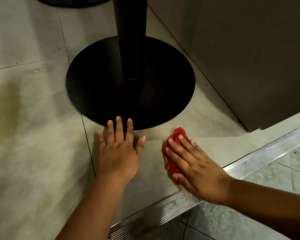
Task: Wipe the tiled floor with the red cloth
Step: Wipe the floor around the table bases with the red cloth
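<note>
The red cloth (173, 159) lies bunched on the grey tiled floor (33, 135), just right of centre. My right hand (196, 167) presses flat on top of it with straight fingers; most of the cloth is hidden under the palm. My left hand (119, 149) rests flat on the floor to the cloth's left, fingers spread. Its fingertips reach the near edge of a round black table base (97, 87).
A black post (130, 38) rises from the round base. A ribbed metal step edge (260, 158) runs diagonally along the lower right, with lower tiles (275, 174) beyond it. A grey panel wall (249, 58) stands at the right. Another dark base (71, 1) shows at the top.
</note>
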Motion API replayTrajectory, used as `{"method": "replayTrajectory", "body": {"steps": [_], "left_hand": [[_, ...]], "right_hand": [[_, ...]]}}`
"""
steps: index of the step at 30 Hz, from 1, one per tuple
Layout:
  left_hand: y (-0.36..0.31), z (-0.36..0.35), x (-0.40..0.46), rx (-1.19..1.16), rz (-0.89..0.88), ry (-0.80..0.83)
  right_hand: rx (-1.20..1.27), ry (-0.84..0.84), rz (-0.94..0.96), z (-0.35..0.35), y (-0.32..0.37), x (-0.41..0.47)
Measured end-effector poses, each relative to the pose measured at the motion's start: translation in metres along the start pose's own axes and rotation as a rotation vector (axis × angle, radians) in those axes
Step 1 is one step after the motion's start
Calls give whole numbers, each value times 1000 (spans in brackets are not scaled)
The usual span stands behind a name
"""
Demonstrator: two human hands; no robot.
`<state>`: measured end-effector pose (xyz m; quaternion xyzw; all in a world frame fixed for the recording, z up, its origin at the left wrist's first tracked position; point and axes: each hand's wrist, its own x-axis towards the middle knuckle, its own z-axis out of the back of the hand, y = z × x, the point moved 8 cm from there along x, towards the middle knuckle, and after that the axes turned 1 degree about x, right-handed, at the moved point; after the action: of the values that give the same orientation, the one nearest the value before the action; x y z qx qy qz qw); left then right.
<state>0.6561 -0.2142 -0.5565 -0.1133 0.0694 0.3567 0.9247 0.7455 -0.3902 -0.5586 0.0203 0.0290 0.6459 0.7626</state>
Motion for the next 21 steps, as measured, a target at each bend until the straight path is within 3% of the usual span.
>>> {"method": "replayTrajectory", "body": {"steps": [5,11,15,21], "left_hand": [[1,12,7,44,-9,33],[-11,39,45,-80,-93,-290],[-5,20,68,-100,-75,-177],[-5,6,78,-37,-5,-85]], "right_hand": [[37,46,15,-3,-17,31],[56,12,-41,-4,-16,31],[55,2,32,-4,-7,12],[43,-24,-107,-5,-13,58]]}}
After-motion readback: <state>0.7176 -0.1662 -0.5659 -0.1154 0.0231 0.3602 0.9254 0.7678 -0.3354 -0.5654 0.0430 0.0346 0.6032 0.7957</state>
